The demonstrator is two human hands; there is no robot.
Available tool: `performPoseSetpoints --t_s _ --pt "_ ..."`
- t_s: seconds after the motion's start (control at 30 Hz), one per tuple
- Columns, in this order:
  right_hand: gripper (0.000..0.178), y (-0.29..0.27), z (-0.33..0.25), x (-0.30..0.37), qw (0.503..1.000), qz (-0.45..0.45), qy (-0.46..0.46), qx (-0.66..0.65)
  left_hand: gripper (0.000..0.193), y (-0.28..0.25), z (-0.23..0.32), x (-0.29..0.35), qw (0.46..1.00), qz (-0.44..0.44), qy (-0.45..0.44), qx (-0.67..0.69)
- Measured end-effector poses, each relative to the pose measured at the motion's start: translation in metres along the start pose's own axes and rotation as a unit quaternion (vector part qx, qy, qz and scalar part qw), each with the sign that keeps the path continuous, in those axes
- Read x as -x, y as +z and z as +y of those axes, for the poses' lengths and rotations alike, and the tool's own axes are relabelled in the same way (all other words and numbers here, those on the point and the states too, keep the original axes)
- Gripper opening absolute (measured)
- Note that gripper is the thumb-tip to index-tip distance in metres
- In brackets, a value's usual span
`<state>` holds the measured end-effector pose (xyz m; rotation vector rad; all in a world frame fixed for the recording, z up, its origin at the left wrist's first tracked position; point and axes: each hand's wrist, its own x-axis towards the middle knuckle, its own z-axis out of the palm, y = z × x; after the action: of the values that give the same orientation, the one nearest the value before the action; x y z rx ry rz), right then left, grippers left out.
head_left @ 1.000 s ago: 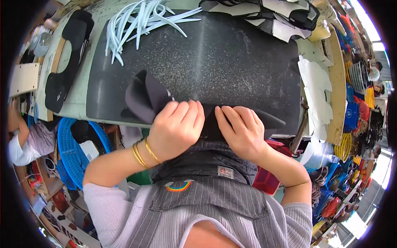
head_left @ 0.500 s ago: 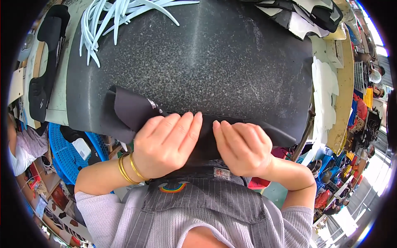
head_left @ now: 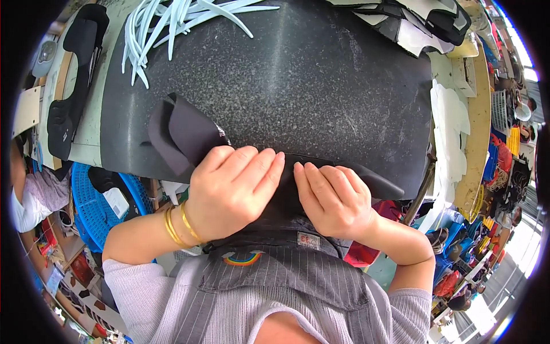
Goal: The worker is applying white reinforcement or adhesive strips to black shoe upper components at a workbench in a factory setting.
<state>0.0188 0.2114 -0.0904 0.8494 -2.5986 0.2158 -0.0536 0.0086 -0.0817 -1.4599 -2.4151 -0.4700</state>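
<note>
Hands press dark fabric piece flat on black mat.

Workshop: cutting mat; white strips; cut pieces

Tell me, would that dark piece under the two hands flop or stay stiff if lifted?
Probably floppy: the dark piece already curls up in soft folds beside the left hand. It looks thin, so likely light. Both the left and right hand press it flat against the speckled mat, suggesting it springs back.
</note>
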Motion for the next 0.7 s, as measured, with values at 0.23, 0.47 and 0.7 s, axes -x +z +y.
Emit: performPoseSetpoints --t_s 0.23,0.47,0.7 --pt "0.045 0.002 0.0 0.005 0.999 0.033 -0.038 0.009 0.027 0.008 0.004 0.012 0.996 0.027 0.047 -0.064" --pt "0.043 0.002 0.003 0.003 1.0 -0.002 -0.017 -0.011 0.023 0.01 -0.002 0.007 0.992 0.017 0.087 -0.093" --pt "0.036 0.007 0.005 0.0 0.993 0.022 -0.102 0.057 0.021 0.012 -0.004 0.014 0.981 0.031 0.129 -0.143"
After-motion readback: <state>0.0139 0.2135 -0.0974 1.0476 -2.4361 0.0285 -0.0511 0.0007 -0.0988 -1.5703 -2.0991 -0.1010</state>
